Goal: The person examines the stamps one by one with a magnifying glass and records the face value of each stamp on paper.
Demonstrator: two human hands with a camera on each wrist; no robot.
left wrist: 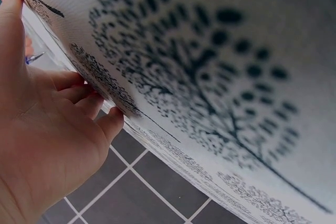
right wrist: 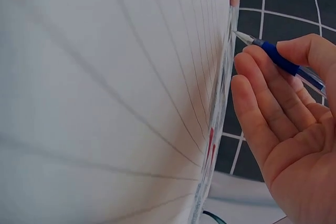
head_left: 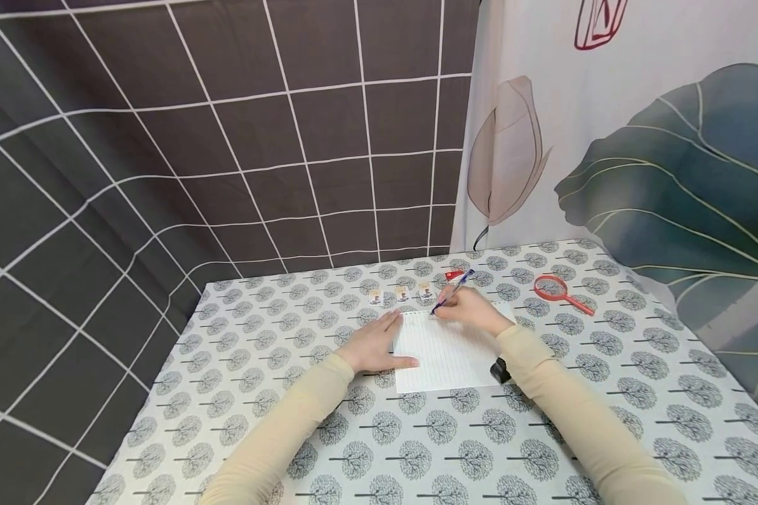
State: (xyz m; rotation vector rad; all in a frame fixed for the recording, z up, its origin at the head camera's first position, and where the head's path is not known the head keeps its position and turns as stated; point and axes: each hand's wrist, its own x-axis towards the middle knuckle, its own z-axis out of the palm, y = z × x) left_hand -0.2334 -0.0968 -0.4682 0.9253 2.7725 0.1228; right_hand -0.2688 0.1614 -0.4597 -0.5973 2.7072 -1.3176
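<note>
A lined sheet of paper point(head_left: 445, 358) lies on the patterned cloth in front of the person. The right hand point(head_left: 470, 308) pinches a blue pen point(head_left: 461, 280) between thumb and fingers, its tip right at the top part of the sheet. In the right wrist view the blue pen point(right wrist: 281, 59) shows its pale cone tip close to the lined surface. Along the sheet's left edge rests the left hand point(head_left: 374, 345), fingers extended and thumb reaching onto the paper. The left wrist view shows that hand's palm point(left wrist: 47, 129) with fingers on the cloth.
Three small picture cards point(head_left: 402, 294) stand in a row beyond the sheet, with a red item point(head_left: 453, 275) to their right. A red magnifying glass point(head_left: 551, 288) lies at the right. By the right forearm is a small black object point(head_left: 500, 370). Curtains hang behind the table.
</note>
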